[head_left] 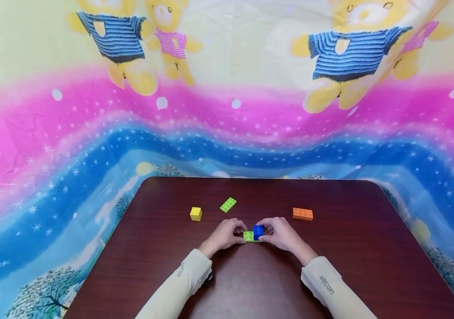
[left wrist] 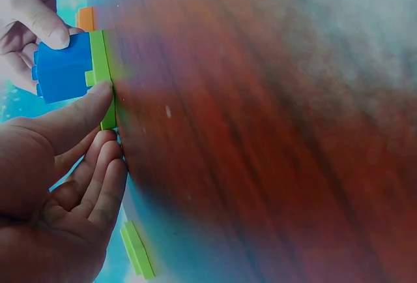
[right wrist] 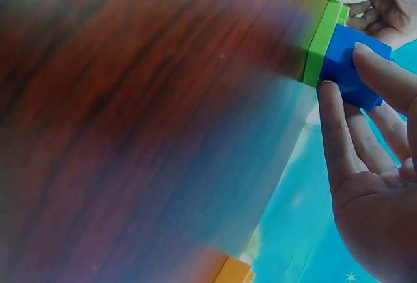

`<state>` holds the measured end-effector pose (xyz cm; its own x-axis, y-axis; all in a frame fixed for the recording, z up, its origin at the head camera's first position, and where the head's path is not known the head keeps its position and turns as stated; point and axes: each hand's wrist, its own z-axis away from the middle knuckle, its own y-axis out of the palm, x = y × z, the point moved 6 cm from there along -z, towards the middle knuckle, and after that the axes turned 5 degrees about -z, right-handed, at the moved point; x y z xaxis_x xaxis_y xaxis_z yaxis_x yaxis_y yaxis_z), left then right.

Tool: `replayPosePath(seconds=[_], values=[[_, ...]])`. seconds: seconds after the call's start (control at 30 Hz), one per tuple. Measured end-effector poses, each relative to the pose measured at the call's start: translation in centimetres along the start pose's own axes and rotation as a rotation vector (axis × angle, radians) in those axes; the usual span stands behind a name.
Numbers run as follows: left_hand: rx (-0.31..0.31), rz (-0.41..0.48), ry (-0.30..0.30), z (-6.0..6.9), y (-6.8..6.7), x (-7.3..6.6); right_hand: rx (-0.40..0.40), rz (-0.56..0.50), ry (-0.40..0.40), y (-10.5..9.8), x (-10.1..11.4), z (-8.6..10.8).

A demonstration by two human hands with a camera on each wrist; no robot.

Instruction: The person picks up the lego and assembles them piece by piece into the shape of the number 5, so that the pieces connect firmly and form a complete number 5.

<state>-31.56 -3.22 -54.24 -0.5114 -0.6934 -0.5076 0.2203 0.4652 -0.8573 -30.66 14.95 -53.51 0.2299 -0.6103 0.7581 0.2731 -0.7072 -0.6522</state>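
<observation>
A thin light-green building plate lies on the table near the middle. On its right half stands a blue block; the studs on the left half show. My left hand pinches the plate's left end, thumb on the near side and fingers behind, as the left wrist view shows. My right hand holds the blue block between thumb and fingers. In the right wrist view the blue block sits against the green plate, with one fingertip at the plate's end.
Behind my left hand a yellow block stands on the dark wooden table. A second light-green plate lies farther back. To the right rests an orange brick. A printed cloth hangs behind the table.
</observation>
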Motion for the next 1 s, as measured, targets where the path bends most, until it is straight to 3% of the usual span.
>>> replayPosePath(seconds=[0.3,0.6,0.83,1.0], values=[[-0.001,0.009,-0.006,0.0,0.1,0.1,0.044,-0.007,-0.072,-0.3,-0.2,0.5],[0.004,-0.010,-0.015,0.1,0.1,0.1,-0.067,0.045,-0.074,-5.3,-0.9,1.3],[0.005,-0.026,-0.012,0.1,0.1,0.2,-0.174,0.130,-0.042,-9.5,-4.5,1.6],[0.004,-0.026,-0.007,0.1,0.1,0.0,-0.197,0.152,-0.008,-11.5,-7.7,1.9]])
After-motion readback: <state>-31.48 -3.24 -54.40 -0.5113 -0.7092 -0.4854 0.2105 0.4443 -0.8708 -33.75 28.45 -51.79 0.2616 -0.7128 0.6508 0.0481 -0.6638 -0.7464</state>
